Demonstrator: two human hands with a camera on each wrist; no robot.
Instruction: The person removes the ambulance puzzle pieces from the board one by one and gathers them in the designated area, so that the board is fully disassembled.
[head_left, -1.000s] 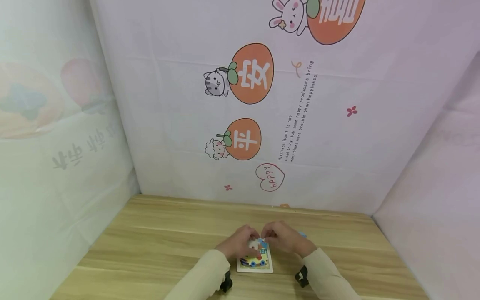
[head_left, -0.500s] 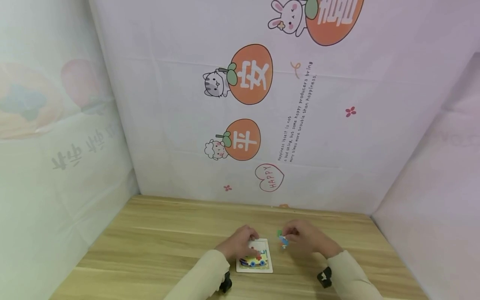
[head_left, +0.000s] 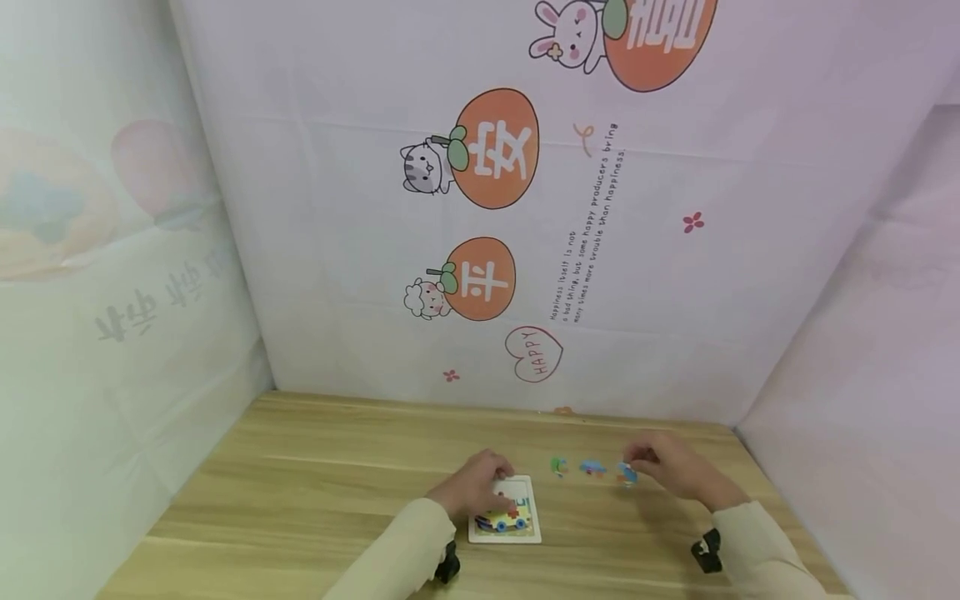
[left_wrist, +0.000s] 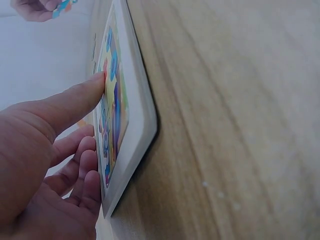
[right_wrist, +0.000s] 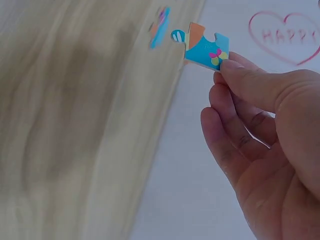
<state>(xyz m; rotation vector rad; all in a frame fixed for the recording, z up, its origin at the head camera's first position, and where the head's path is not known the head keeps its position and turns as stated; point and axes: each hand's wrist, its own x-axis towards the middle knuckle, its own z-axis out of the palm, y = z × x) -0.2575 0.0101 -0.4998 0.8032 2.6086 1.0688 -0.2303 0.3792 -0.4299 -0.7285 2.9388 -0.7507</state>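
Right hand [right_wrist: 260,150] pinches a blue puzzle piece [right_wrist: 205,47] between thumb and fingertips, held just above the table [head_left: 315,492] at the right of the scene. Piece shows an orange patch and a small flower mark. Left of it, two loose pieces lie flat on the wood, apart from each other: a blue and orange one [head_left: 592,467], then a green one [head_left: 557,465] further left.

Left hand [head_left: 476,487] rests on the puzzle board [head_left: 504,533], thumb [left_wrist: 75,102] pressed flat on its pictured face, other fingers lying along the far edge, nothing grasped. Board lies flat, near centre of the table. Printed cloth backdrop [head_left: 487,208] stands behind.
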